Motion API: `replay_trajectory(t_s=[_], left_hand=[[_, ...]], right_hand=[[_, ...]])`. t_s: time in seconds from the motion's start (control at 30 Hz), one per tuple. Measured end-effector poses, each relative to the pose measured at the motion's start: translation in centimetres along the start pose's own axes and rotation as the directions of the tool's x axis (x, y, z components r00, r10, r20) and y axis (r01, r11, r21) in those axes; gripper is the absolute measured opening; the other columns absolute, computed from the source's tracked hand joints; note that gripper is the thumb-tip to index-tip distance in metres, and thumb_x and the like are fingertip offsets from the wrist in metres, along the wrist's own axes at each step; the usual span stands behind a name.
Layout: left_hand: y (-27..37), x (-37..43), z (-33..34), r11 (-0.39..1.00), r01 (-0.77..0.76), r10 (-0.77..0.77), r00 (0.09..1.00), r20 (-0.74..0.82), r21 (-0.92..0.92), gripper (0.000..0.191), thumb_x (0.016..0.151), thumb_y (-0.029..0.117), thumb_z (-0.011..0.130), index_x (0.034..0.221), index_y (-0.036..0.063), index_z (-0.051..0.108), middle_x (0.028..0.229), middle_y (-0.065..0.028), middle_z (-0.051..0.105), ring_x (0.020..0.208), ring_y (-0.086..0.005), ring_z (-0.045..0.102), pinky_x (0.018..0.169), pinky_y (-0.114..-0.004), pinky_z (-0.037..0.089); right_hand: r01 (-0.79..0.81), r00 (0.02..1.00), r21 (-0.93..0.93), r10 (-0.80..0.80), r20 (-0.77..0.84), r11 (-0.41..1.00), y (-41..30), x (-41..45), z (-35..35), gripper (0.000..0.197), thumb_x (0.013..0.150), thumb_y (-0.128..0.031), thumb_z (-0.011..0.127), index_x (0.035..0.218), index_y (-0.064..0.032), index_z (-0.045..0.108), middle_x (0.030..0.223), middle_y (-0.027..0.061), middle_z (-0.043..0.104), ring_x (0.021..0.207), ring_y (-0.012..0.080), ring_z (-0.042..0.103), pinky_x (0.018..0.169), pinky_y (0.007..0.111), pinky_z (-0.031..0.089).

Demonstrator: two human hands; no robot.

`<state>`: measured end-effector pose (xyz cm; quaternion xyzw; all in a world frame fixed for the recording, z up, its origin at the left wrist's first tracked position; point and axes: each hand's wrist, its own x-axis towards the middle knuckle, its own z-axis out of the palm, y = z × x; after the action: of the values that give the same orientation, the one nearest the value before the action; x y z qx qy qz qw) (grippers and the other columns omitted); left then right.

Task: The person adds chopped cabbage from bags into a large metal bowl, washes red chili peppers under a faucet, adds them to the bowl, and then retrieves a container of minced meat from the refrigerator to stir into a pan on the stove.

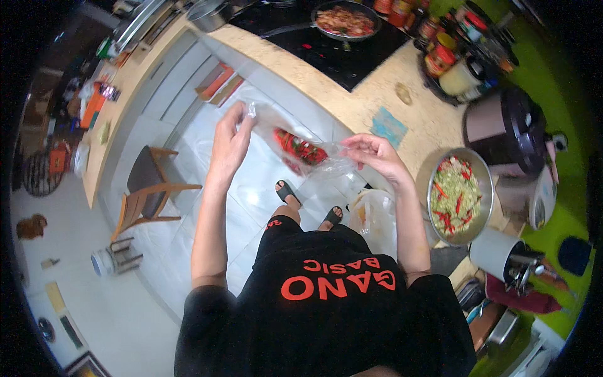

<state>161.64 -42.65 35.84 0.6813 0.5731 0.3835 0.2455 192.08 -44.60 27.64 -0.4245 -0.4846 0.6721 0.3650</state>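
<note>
A clear plastic bag [282, 125] with red and green chopped food [301, 147] inside hangs between my two hands, above the floor. My left hand [232, 134] pinches one end of the bag between thumb and fingers. At the other end, my right hand [374, 153] holds the crumpled plastic near the counter edge. To the right of that hand, a metal bowl [492, 202] on the counter holds pale green chopped food with red chillies. Beyond the bag, a frying pan [378, 29] of reddish cooked food sits on the black cooktop [348, 70].
Seasoning jars [440, 59] and a pressure cooker [499, 132] stand along the green wall. A blue cloth or wipe [388, 126] lies on the counter [325, 89]. Below my right arm hangs a plastic bag [374, 217]. A wooden chair [150, 188] stands on the tiled floor at the left.
</note>
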Motion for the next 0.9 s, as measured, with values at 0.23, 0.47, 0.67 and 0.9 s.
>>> replay_trajectory(t_s=[0.23,0.47,0.67,0.9], left_hand=[[-6.7,-7.1,-8.9,0.836,0.413,-0.465,0.883,-0.067,-0.363,0.014,0.087,0.017,0.047,0.083,0.0047,0.053,0.074,0.0013,0.051,0.074,-0.0094,0.048,0.069,-0.024,0.04],[-13.5,-12.7,-18.8,0.802,0.469,-0.564,0.8,-0.207,-0.371,0.01,0.083,0.014,0.049,0.083,0.0056,0.053,0.075,-0.0002,0.054,0.069,-0.0089,0.046,0.065,-0.023,0.038],[-21.5,-13.3,-25.7,0.719,0.507,-0.672,0.683,-0.287,-0.476,0.009,0.083,0.01,0.05,0.089,0.0045,0.054,0.079,-0.0007,0.059,0.069,-0.0065,0.049,0.064,-0.022,0.04],[-29.1,-10.3,-33.9,0.733,0.44,-0.67,0.599,-0.439,-0.518,0.011,0.085,0.007,0.053,0.094,0.002,0.055,0.094,-0.0033,0.064,0.077,-0.0053,0.051,0.068,-0.02,0.04]], right_hand=[[-0.503,0.563,-0.787,-0.555,-0.612,0.357,6.8,8.8,-14.3,0.078,0.079,-0.055,0.06,0.13,0.0006,0.043,0.129,0.021,0.046,0.121,0.0327,0.042,0.103,0.04,0.031],[-0.465,0.571,-0.431,-0.11,-0.814,0.773,15.3,11.1,-20.4,0.073,0.067,-0.056,0.065,0.111,-0.0007,0.045,0.118,0.0153,0.047,0.105,0.0273,0.043,0.086,0.041,0.036],[-0.636,0.475,-0.383,-0.052,-0.878,0.67,15.8,16.6,-19.6,0.034,0.068,-0.022,0.077,0.078,0.0044,0.059,0.078,0.0088,0.063,0.067,0.0192,0.058,0.061,0.033,0.048],[-0.667,0.475,-0.713,-0.614,-0.631,0.216,16.4,13.7,-1.8,0.039,0.074,-0.024,0.071,0.09,0.0061,0.052,0.08,0.0108,0.055,0.073,0.0234,0.05,0.066,0.035,0.044]])
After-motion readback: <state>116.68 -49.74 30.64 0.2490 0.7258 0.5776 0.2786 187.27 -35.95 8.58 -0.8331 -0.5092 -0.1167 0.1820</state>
